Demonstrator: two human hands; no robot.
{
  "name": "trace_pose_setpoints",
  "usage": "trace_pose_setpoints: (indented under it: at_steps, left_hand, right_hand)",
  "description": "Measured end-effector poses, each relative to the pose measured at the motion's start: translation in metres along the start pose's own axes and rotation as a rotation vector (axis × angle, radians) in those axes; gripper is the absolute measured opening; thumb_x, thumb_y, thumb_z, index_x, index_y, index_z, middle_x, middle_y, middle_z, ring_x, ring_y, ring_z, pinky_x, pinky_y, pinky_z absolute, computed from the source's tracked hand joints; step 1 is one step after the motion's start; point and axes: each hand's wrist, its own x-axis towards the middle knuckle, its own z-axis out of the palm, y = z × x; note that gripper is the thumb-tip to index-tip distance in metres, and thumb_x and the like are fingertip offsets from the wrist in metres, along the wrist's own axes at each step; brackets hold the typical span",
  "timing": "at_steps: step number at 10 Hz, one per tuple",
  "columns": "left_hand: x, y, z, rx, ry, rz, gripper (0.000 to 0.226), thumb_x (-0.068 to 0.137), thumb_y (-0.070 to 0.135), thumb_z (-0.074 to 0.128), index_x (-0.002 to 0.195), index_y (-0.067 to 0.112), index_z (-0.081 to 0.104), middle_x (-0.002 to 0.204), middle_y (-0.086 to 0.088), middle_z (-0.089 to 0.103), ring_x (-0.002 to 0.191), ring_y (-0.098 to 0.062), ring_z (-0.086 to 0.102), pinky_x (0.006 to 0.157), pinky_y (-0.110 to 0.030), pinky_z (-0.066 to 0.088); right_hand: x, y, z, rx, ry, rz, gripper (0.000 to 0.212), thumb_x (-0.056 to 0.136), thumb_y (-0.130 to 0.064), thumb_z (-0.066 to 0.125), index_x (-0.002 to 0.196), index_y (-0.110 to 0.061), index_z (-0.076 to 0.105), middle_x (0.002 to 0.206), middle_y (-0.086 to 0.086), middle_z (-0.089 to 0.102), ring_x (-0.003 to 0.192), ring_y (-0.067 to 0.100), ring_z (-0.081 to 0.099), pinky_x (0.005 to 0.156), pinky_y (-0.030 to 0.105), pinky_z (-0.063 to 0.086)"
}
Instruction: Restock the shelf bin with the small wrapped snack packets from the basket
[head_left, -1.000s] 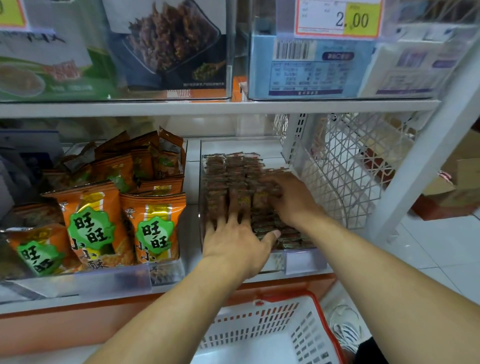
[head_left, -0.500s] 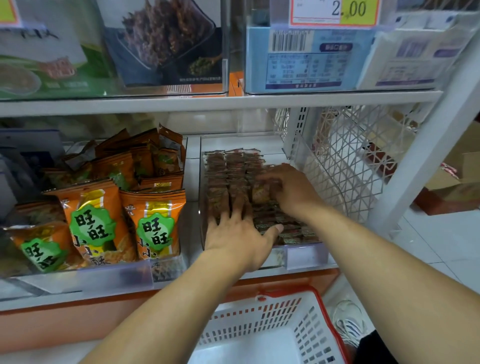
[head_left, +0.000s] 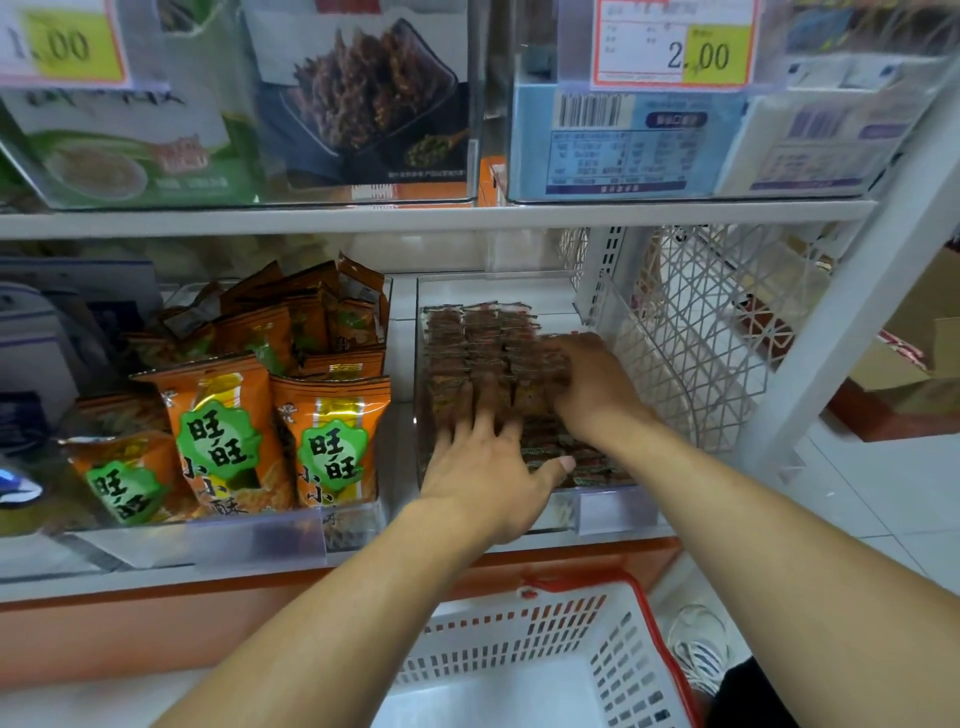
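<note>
Shelf bin (head_left: 597, 512) full of snack packets (head_left: 467, 338)

Price tag (head_left: 672, 44), upper shelf, right: white card with a yellow field, reads "2.00". The smaller print on it is illegible.

Price tag (head_left: 62, 44), upper shelf, left: yellow field, reads ".00"; the leading digit is blurred, possibly "1".

Orange snack bags (head_left: 223, 431), lower shelf, left: green badge carries the characters "旺旺", with "小小酥" below it.

Blue box (head_left: 623, 140), upper shelf: barcode and a printed table, neither legible.
</note>
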Motion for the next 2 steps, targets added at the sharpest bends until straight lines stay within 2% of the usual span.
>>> trace_pose_setpoints:
  at_steps: [1, 2]
  left_hand:
    - [-0.018, 0.001, -0.007, -0.047, 0.088, 0.034, 0.084, 0.095, 0.075, 0.029, 0.161, 0.025, 0.019, 0.169, -0.003, -0.02, 0.156, -0.027, -0.014, 0.127, -0.046, 0.002]
    - [-0.045, -0.001, -0.018, -0.129, 0.21, 0.105, 0.081, 0.095, 0.072, 0.039, 0.16, 0.028, 0.021, 0.171, 0.002, -0.009, 0.157, -0.019, -0.007, 0.126, -0.039, 0.006]
  right_hand:
    - [-0.002, 0.0, -0.011, 0.002, 0.037, 0.01, 0.04, 0.09, -0.013, 0.066, 0.127, -0.027, 0.061, 0.13, 0.004, 0.053, 0.12, 0.022, 0.057, 0.093, 0.021, 0.037]
    - [-0.013, -0.003, -0.027, 0.13, 0.148, 0.006, 0.038, 0.091, -0.009, 0.062, 0.124, -0.027, 0.064, 0.13, 0.002, 0.055, 0.11, 0.015, 0.063, 0.097, 0.023, 0.047]
